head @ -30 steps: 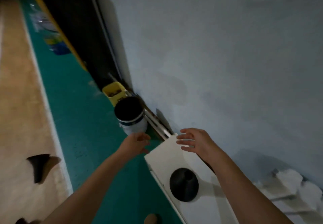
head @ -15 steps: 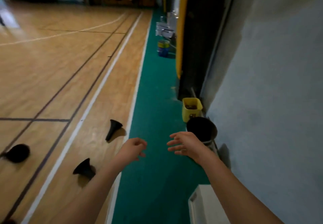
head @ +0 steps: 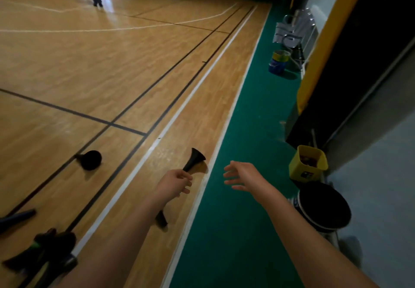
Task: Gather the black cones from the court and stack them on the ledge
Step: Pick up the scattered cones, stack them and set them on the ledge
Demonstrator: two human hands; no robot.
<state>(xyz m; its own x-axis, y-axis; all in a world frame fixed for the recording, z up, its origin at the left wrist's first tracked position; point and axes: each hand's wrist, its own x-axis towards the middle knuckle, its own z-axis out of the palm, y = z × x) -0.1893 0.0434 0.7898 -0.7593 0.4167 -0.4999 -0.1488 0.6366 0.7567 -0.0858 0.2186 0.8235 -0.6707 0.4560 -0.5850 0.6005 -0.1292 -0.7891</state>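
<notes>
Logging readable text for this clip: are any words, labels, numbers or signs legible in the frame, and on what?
None can be read.
Yellow bin: dark label on its side, too blurred.
White bucket: blue print near its rim, too blurred.
Blue and yellow bucket: pale mark, too small.

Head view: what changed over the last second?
The view swung from the white ledge out to the court; both hands left the ledge. The left hand, fingers curled, now overlaps the narrow end of a black cone lying there; whether it grips is unclear. The right hand stays open and empty. A second cone lies as before.
</notes>
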